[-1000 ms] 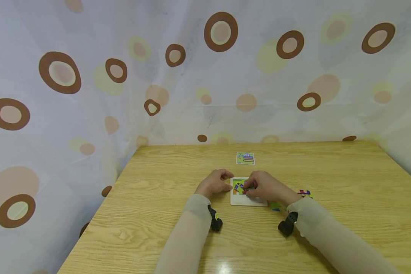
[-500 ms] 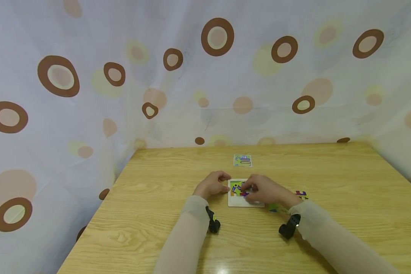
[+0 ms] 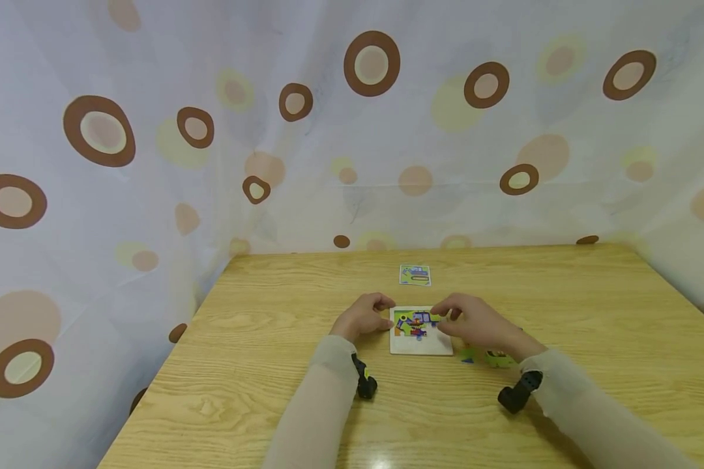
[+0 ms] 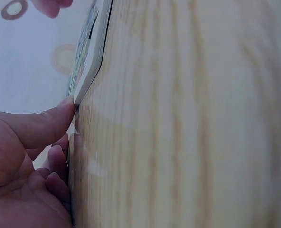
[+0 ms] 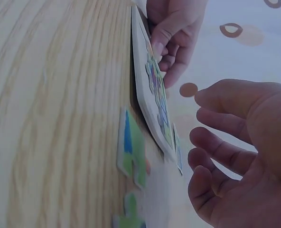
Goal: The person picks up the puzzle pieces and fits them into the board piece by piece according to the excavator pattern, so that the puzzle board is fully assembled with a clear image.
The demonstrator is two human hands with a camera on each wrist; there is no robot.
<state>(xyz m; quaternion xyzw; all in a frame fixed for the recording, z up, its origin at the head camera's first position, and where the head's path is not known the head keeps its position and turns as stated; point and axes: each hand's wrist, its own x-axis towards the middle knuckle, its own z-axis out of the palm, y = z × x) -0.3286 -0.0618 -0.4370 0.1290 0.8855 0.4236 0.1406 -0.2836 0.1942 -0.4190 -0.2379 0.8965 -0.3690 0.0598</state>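
A white-framed jigsaw puzzle tray (image 3: 420,348) lies on the table, with several joined pieces (image 3: 412,324) of a colourful vehicle picture in its upper part. My left hand (image 3: 362,317) holds the tray's left edge, its thumb against the rim in the left wrist view. Above the tray's right side hovers my right hand (image 3: 475,320), fingers apart and loosely bent, with nothing between them in the right wrist view. Loose green jigsaw pieces (image 3: 500,359) lie right of the tray, partly under the right forearm. One with a blue corner (image 5: 136,147) shows in the right wrist view.
A small picture card (image 3: 415,275) of a similar vehicle lies behind the tray. The wooden table (image 3: 258,312) meets a hanging cloth (image 3: 311,208) patterned with circles at its back and sides. Each wrist wears a black camera (image 3: 366,384).
My right hand has let go of a piece in the tray and moved right and back, uncovering a blue-windowed part of the picture. The left hand has kept its place at the edge.
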